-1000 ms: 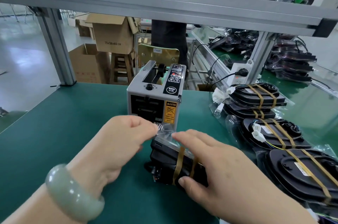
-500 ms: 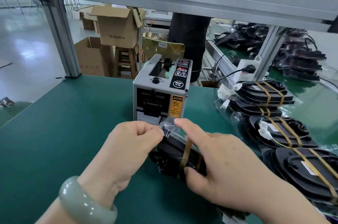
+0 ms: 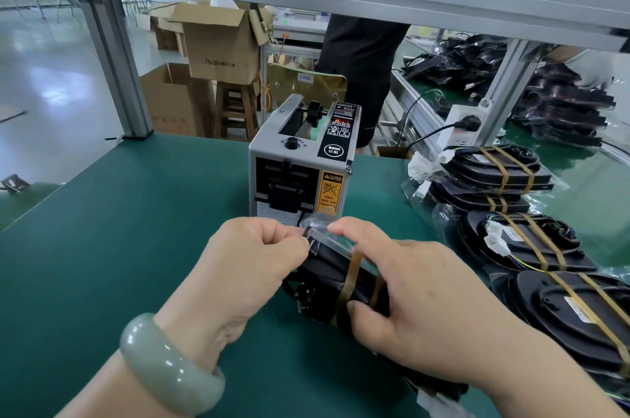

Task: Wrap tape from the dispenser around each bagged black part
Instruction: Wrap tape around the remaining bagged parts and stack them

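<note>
My left hand (image 3: 259, 264) pinches the bag's loose end (image 3: 318, 230), right hand (image 3: 426, 291) grips the bagged part (image 3: 324, 284); I'd fold it flat and tight before reaching for the dispenser (image 3: 300, 172).

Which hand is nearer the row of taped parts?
Right. The right hand holds the bagged part just beside the taped parts; the left hand pinches the bag's end on the far side.

Green bench mat (image 3: 136, 247) in front of me, silver aluminium frame post (image 3: 116, 70) at its far-left corner. Behind: brown cardboard box (image 3: 221, 52) sitting on wooden stool (image 3: 235, 110). White power strip (image 3: 455, 139) to my right, black plug (image 3: 470, 122) in.
</note>
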Tool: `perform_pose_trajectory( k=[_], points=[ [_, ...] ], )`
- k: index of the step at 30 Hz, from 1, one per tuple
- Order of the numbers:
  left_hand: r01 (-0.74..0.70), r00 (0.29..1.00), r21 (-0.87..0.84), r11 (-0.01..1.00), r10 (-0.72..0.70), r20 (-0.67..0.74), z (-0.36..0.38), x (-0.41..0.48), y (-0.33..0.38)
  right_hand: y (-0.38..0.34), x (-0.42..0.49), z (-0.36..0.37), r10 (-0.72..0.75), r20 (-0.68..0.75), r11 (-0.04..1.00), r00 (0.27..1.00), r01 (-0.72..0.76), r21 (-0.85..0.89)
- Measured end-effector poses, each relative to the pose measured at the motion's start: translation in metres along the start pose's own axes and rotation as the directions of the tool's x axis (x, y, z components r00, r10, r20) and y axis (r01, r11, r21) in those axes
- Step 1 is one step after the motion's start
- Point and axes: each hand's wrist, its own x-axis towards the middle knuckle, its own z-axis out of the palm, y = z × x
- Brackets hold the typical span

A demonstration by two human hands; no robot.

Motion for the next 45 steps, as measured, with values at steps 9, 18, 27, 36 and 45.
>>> perform_pose_trajectory(
  k=[9,18,27,36,45],
  points=[
    [-0.045,0.994,0.056,0.997,0.05,-0.096,0.004,0.001,-0.004,0.0,0.001,-0.001,0.008,0.01,1.0,1.0,-0.007,-0.022],
    [-0.051,0.992,0.06,0.997,0.057,-0.109,0.006,0.001,-0.001,-0.001,0.002,0.001,-0.037,0.005,0.999,0.999,0.037,-0.025],
    [-0.076,0.987,0.123,0.99,0.093,-0.135,0.006,0.0,0.001,-0.002,0.005,0.001,-0.051,-0.014,0.999,0.999,0.051,-0.018],
    [-0.026,0.994,-0.039,0.999,0.022,-0.107,-0.003,0.01,-0.006,0.0,0.005,0.0,-0.041,-0.018,0.999,0.999,0.041,-0.004],
    [-0.132,0.991,-0.021,0.991,0.132,-0.02,0.012,0.012,-0.005,0.005,0.003,0.003,0.007,-0.029,0.998,1.0,-0.009,-0.058]
  ],
)
